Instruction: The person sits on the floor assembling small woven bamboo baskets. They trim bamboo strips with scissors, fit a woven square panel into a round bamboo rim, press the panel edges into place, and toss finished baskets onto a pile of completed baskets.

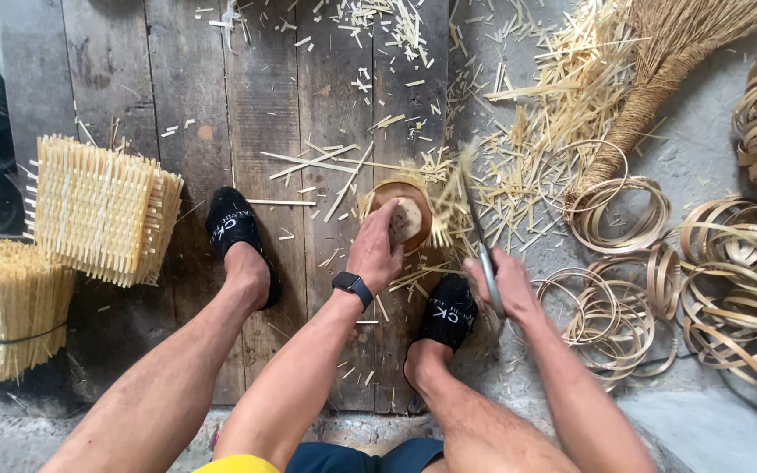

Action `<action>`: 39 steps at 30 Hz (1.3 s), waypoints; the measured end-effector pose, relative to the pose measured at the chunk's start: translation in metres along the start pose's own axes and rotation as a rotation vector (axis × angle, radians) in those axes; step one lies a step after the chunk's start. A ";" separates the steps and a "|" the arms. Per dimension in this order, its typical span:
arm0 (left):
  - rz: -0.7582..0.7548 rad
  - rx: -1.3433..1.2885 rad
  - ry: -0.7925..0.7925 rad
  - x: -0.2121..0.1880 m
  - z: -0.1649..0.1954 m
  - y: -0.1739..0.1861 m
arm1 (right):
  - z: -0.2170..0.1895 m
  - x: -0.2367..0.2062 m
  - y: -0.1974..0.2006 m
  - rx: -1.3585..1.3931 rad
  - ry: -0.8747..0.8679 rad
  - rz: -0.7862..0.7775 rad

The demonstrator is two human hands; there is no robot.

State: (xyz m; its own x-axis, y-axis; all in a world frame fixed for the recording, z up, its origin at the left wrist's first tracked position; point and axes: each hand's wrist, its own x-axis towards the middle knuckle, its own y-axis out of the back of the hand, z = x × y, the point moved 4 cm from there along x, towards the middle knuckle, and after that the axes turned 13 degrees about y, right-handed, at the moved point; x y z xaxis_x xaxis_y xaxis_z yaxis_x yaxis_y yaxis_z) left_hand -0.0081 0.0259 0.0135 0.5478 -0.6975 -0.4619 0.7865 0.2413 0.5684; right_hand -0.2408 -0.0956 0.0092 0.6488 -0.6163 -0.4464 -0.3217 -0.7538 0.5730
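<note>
My left hand (377, 248), with a black watch on its wrist, holds a small round bamboo piece (405, 219) upright on a wooden block (420, 203) between my feet. My right hand (505, 282) grips the handle of a long knife (475, 219), whose blade points away from me and lies just to the right of the round piece, blurred. Both feet wear black socks, the left foot (237, 236) on the planks and the right foot (449, 311) under my right hand.
Woven bamboo mats (98, 210) are stacked at the left, with another stack (6, 307) nearer. Several bamboo strip rings (711, 280) lie piled at the right. A straw broom (659, 70) and loose bamboo slivers (527, 131) cover the far floor.
</note>
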 end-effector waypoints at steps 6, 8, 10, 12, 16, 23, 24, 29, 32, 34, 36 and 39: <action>0.032 0.098 -0.277 -0.002 0.014 0.005 | 0.018 0.019 0.002 -0.567 0.115 -0.075; 0.005 0.104 -0.274 -0.001 0.015 0.005 | 0.020 0.026 -0.005 -0.622 0.173 -0.003; -0.019 0.115 -0.267 0.000 0.015 0.006 | 0.026 0.029 -0.012 -0.646 0.201 0.049; -0.040 0.126 -0.258 0.000 0.016 0.006 | 0.035 0.031 -0.011 -0.645 0.197 0.083; -0.024 0.098 -0.228 0.000 0.016 0.006 | 0.051 0.041 -0.004 -0.672 0.143 -0.017; -0.137 0.159 -0.262 0.008 0.018 0.005 | 0.049 0.060 -0.009 -0.878 0.473 0.225; -0.141 0.148 -0.263 0.008 0.018 0.005 | 0.054 0.062 -0.010 -0.895 0.453 0.232; 0.081 0.177 -0.061 0.002 0.010 -0.003 | 0.074 0.063 -0.002 -0.832 0.399 0.093; 0.125 0.152 -0.105 0.002 0.011 -0.013 | 0.054 0.061 -0.001 -0.830 0.603 0.320; 0.123 0.164 -0.155 0.005 0.010 -0.015 | 0.041 0.062 -0.004 -0.834 0.676 0.415; 0.090 0.183 -0.206 0.007 0.009 -0.014 | 0.039 0.066 -0.007 -0.830 0.666 0.459; 0.107 0.268 -0.194 0.007 0.005 -0.012 | 0.060 0.078 -0.005 -0.963 0.367 0.034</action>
State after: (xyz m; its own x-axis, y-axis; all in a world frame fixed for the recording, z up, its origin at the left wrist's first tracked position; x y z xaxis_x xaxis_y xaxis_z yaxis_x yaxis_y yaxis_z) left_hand -0.0155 0.0143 0.0068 0.5388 -0.7990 -0.2668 0.6105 0.1522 0.7773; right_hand -0.2299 -0.1530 -0.0693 0.8722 -0.4042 -0.2754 0.2406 -0.1355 0.9611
